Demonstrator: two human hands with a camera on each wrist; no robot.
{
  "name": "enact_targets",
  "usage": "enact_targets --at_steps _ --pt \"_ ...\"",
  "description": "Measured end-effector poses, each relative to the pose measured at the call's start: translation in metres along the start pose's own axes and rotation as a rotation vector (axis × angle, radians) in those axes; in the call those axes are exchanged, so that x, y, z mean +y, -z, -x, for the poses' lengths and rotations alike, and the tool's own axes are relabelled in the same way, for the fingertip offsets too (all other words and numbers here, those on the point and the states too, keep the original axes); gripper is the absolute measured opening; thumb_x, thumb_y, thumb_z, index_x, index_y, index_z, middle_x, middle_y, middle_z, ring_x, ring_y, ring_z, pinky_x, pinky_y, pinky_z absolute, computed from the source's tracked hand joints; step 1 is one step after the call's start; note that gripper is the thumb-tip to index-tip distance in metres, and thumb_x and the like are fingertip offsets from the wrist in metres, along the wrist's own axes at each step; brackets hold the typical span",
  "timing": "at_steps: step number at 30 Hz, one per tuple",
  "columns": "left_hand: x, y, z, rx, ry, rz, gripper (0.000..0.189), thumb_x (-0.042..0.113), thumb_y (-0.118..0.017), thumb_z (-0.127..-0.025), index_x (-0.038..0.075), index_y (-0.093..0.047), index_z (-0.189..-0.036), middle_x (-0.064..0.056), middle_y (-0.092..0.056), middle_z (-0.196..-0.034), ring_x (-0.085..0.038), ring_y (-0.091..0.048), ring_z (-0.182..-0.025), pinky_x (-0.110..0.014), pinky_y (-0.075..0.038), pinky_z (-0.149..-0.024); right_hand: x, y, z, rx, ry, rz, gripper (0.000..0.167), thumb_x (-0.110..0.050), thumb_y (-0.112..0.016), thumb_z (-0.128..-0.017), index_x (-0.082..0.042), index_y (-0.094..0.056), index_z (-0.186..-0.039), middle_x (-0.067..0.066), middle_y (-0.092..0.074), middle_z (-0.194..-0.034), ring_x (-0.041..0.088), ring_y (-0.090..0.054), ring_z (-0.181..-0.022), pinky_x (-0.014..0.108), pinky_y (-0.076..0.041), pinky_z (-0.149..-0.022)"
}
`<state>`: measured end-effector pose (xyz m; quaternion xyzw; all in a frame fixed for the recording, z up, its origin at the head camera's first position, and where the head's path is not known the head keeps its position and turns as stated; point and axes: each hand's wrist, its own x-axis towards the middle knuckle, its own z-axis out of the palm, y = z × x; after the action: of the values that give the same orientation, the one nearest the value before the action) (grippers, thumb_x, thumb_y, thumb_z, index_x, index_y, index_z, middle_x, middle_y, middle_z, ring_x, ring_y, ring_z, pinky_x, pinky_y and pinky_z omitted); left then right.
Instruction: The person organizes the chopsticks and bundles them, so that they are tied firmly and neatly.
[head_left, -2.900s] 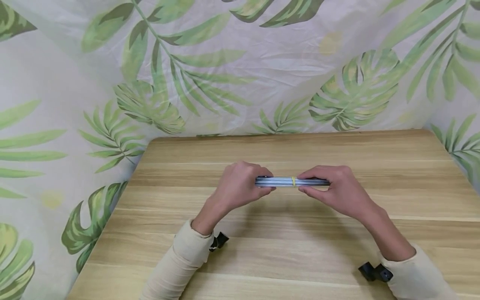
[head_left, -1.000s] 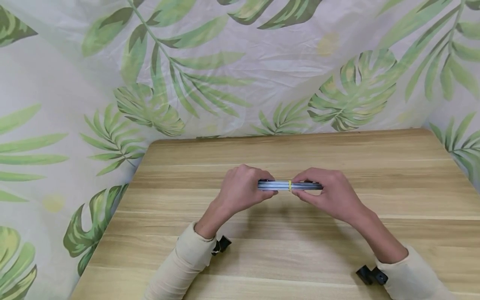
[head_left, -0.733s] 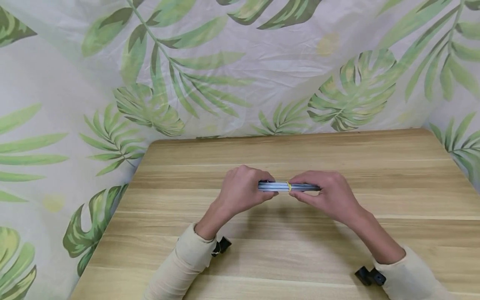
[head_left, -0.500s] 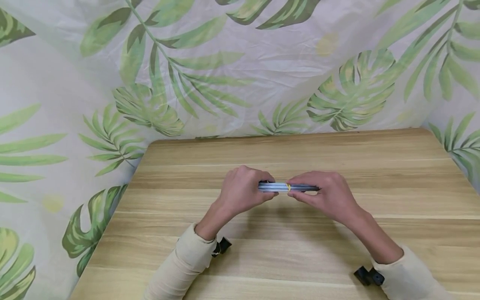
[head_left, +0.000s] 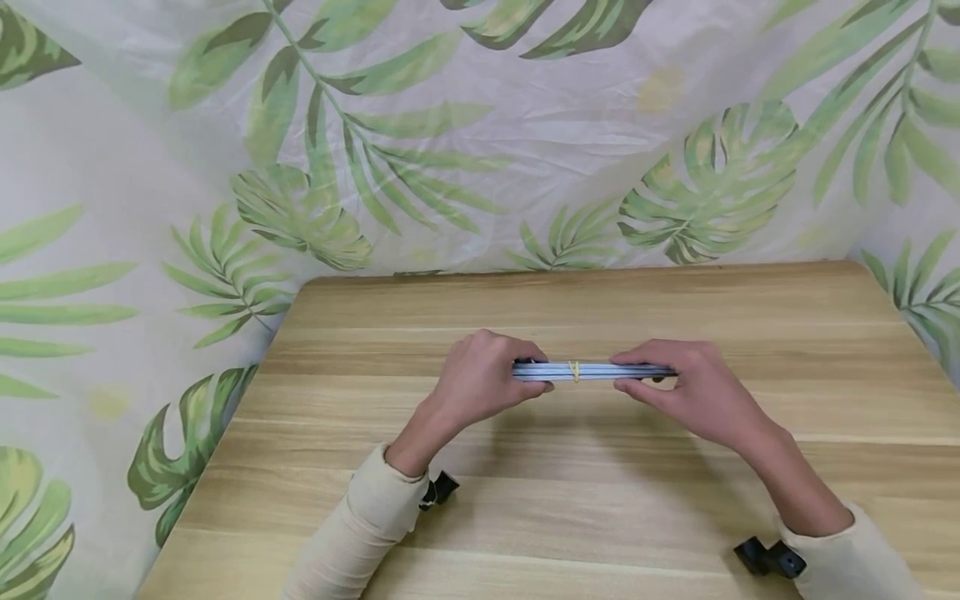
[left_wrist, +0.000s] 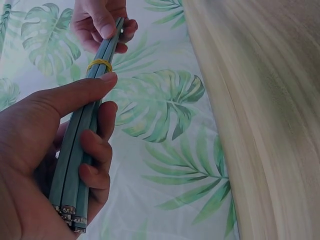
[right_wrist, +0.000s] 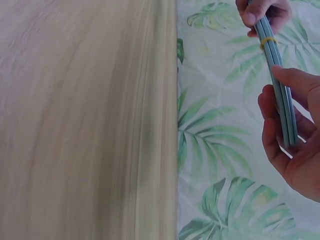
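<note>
A bundle of slim blue-green sticks point(head_left: 596, 372) is held level above the table. A twisted yellow rubber band point(head_left: 576, 371) circles it near the middle. My left hand point(head_left: 483, 379) grips the left end, and in the left wrist view its thumb lies along the sticks point(left_wrist: 75, 150), just short of the band point(left_wrist: 100, 65). Several shiny stick ends show at the palm. On the other end, my right hand point(head_left: 697, 387) holds the sticks between thumb and fingers, well apart from the band. That end is mostly hidden by the fingers in the head view.
Below both hands lies a wood-grain table point(head_left: 570, 517). A white cloth with green leaf prints point(head_left: 570, 125) hangs behind it and along the sides. Black wrist cameras point(head_left: 768, 557) sit at both beige sleeves.
My right hand has moved right along the sticks, away from the band, where its fingertips were half a second ago. The band sits slightly further left than at first. My left hand keeps its grip.
</note>
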<state>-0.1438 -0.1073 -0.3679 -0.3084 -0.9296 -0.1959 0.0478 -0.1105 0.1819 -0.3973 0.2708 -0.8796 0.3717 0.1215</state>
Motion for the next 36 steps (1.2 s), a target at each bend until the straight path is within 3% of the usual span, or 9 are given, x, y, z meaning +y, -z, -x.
enact_targets --at_steps 8,17,23,31,36 --pt "-0.008 0.001 0.003 -0.053 -0.02 0.064 0.021 0.029 -0.093 -0.085 0.02 -0.085 -0.102 0.008 -0.081 -0.088 -0.001 -0.062 -0.067 -0.024 -0.05 -0.062 0.01 0.006 0.009 0.025 -0.011 -0.032 0.027 -0.007 -0.09 -0.086 -0.023 -0.084 -0.106 -0.013 -0.079 -0.092 -0.002 -0.066 -0.075 0.017 -0.053 -0.066" --pt "-0.031 0.0 0.017 -0.136 -0.087 0.14 0.028 0.015 -0.087 -0.089 0.011 -0.082 -0.116 0.0 -0.082 -0.106 -0.006 -0.07 -0.084 -0.024 -0.057 -0.077 0.016 0.009 0.017 0.007 -0.026 -0.068 0.026 -0.006 -0.089 -0.087 -0.025 -0.084 -0.104 -0.014 -0.078 -0.091 0.0 -0.065 -0.072 0.018 -0.052 -0.065" --pt "-0.047 0.003 0.026 -0.072 -0.136 0.141 0.032 0.019 -0.087 -0.09 0.012 -0.08 -0.12 0.001 -0.082 -0.113 -0.009 -0.075 -0.095 -0.03 -0.061 -0.084 0.019 0.008 0.021 -0.012 -0.088 -0.091 0.024 -0.01 -0.088 -0.09 -0.028 -0.084 -0.105 -0.014 -0.078 -0.092 0.001 -0.066 -0.074 0.018 -0.053 -0.067" --pt "-0.062 -0.002 0.037 -0.006 -0.112 0.285 0.027 0.009 -0.089 -0.088 0.009 -0.081 -0.114 -0.002 -0.08 -0.104 -0.006 -0.069 -0.083 -0.024 -0.06 -0.074 0.023 0.005 0.024 -0.016 -0.138 -0.109 0.02 -0.008 -0.086 -0.09 -0.023 -0.084 -0.104 -0.008 -0.079 -0.095 0.0 -0.069 -0.078 0.018 -0.055 -0.069" --pt "-0.063 -0.005 0.039 0.023 -0.115 0.254 0.025 0.009 -0.09 -0.087 0.01 -0.081 -0.11 0.0 -0.08 -0.1 -0.005 -0.067 -0.081 -0.025 -0.059 -0.072 0.026 0.0 0.025 -0.015 -0.142 -0.105 0.021 -0.009 -0.087 -0.09 -0.023 -0.084 -0.104 -0.007 -0.08 -0.096 0.0 -0.068 -0.077 0.019 -0.055 -0.068"
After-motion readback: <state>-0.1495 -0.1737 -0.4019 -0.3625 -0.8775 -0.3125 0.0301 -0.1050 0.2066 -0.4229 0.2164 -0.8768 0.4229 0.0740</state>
